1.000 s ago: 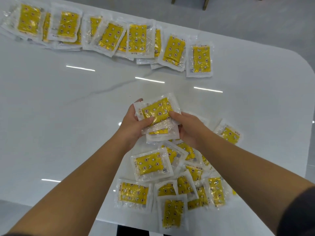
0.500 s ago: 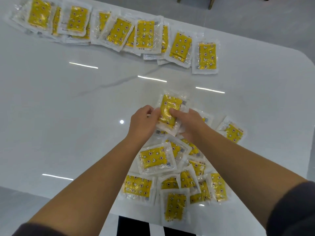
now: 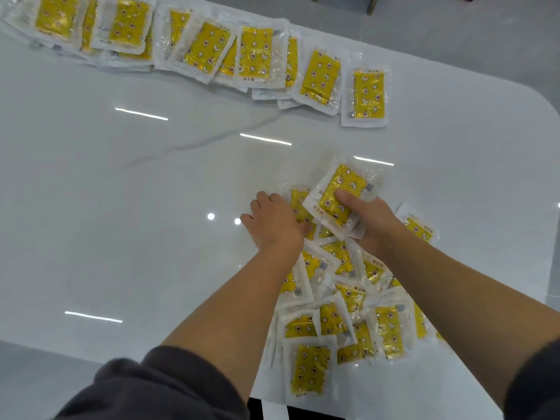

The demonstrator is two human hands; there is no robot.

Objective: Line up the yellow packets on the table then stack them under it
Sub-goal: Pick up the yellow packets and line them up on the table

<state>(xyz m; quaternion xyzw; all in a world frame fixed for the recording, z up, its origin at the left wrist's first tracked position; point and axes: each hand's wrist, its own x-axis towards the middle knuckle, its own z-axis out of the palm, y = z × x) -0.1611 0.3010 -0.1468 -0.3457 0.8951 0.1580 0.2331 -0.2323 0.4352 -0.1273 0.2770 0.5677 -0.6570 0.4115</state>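
Yellow packets with star and moon prints, sealed in clear plastic, lie on the white table (image 3: 121,207). A lined-up row of packets (image 3: 254,56) runs along the far edge and ends at its rightmost packet (image 3: 368,95). A loose pile of packets (image 3: 333,313) lies near the front edge under my forearms. My right hand (image 3: 369,216) grips one yellow packet (image 3: 345,192), tilted, thumb on top. My left hand (image 3: 272,225) is curled, knuckles up, over another packet (image 3: 298,204) that peeks out beside it.
A single packet (image 3: 419,227) lies to the right of my right hand. The table's rounded corner (image 3: 539,95) is at the far right, with grey floor beyond it. Chair legs (image 3: 371,4) show at the top edge. Dark sleeves cover my upper arms.
My hands have lowered towards the table and parted. My right hand has drawn one packet off to the right, away from the ones in my left hand. The view has shifted closer.
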